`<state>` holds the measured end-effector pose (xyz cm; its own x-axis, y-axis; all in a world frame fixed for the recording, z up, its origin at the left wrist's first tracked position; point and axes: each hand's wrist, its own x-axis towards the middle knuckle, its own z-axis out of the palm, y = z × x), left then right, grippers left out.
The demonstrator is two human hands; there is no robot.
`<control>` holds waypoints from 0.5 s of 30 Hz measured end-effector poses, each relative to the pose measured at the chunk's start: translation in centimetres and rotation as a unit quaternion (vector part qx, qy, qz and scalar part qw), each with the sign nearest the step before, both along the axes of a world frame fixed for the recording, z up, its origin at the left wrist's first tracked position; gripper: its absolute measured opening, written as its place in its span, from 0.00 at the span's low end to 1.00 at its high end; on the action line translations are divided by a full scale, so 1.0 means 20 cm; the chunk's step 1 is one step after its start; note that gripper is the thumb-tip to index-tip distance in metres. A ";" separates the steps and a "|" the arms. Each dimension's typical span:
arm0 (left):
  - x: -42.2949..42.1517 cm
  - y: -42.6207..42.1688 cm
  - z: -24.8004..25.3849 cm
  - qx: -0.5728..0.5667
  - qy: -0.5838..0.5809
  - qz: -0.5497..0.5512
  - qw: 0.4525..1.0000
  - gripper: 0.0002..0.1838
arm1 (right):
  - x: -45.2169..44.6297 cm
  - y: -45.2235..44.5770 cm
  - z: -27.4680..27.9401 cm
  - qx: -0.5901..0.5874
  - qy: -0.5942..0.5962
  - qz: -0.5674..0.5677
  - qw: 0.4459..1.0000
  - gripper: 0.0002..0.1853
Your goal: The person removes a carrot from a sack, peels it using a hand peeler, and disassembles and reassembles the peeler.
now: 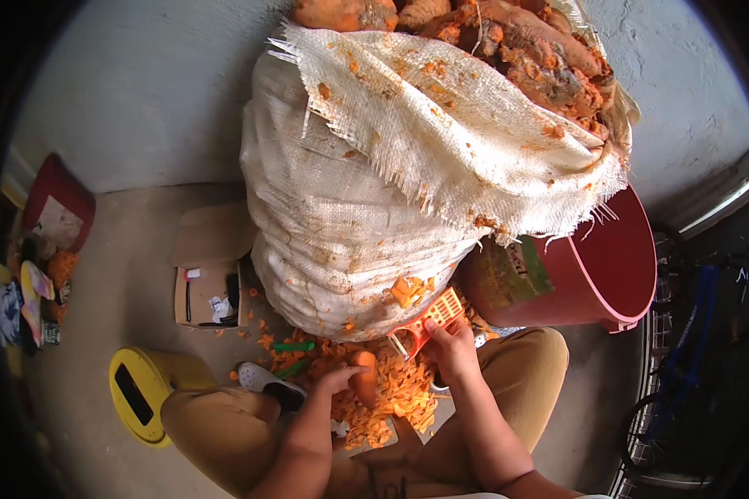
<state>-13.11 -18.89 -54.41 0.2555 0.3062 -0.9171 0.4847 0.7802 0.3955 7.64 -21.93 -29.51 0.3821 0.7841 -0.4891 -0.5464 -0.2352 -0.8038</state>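
Note:
My left hand [338, 381] is closed round a thick peeled carrot [364, 378], held tilted above a pile of orange peelings [383, 412]. To the right, my right hand [458, 351] grips an orange plastic peeler [441, 311] with a slotted body; its metal blade end points down and left. Carrot and peeler are apart. Beyond my hands stands a big white woven sack [341, 208], its top filled with dirty orange-brown roots [533, 50]. Green-handled tools [294, 347] lie on the floor left of the peelings.
A large dark red bucket [541, 287] stands right of the sack. On the left are an open cardboard box [206, 295], a yellow container [137, 395] and another red bucket [62, 200]. A blue bicycle frame [695, 333] is at the far right.

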 end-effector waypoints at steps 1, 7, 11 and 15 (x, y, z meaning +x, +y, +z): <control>0.00 0.02 0.04 -0.053 -0.083 0.001 0.995 0.28 | -0.01 0.00 0.02 0.023 -0.010 -0.015 1.000 0.10; 0.15 0.06 0.37 -0.105 -0.183 0.076 0.975 0.31 | -0.01 -0.06 0.02 0.069 -0.051 -0.052 0.995 0.06; 0.13 0.06 0.85 -0.036 -0.305 0.047 0.951 0.30 | -0.02 -0.11 0.08 0.086 -0.023 -0.041 0.995 0.06; 0.05 0.05 1.14 -0.015 -0.398 -0.046 0.916 0.29 | -0.06 -0.15 0.10 0.125 0.009 -0.039 0.991 0.07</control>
